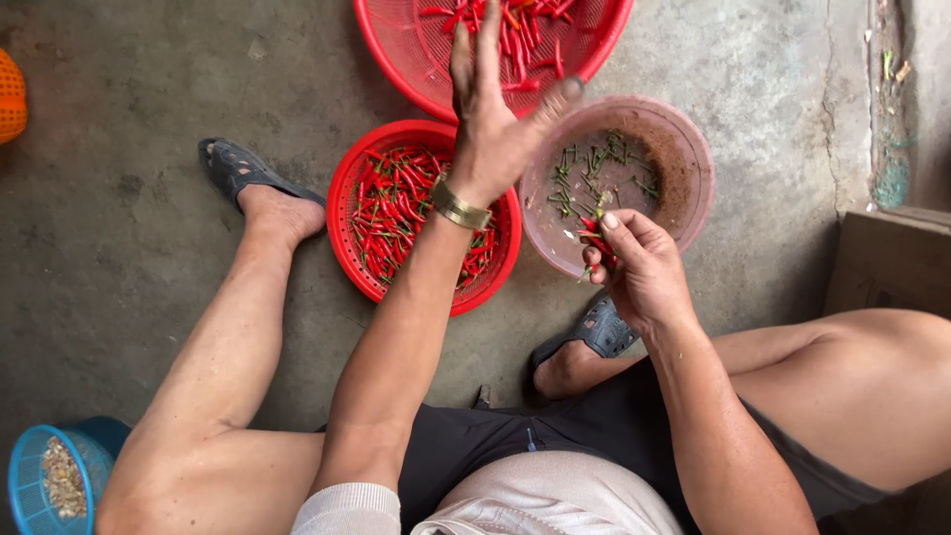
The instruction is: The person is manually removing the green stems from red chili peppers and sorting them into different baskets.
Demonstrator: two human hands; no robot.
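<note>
My left hand (492,104) is raised with fingers spread and holds nothing; it hovers over the gap between the small red basket (347,193) of red chillies and the pink bowl (684,149). A gold bracelet sits on that wrist. My right hand (639,263) is closed around a small bunch of red chillies (597,238) at the near rim of the pink bowl, which holds several green stems (594,168). A larger red basket (396,45) with red chillies lies at the top.
I sit on a grey concrete floor with legs apart, dark sandals (233,168) on my feet. A blue basket (50,481) with pale bits stands at the lower left. An orange object (10,94) shows at the left edge. A cardboard box (887,263) sits right.
</note>
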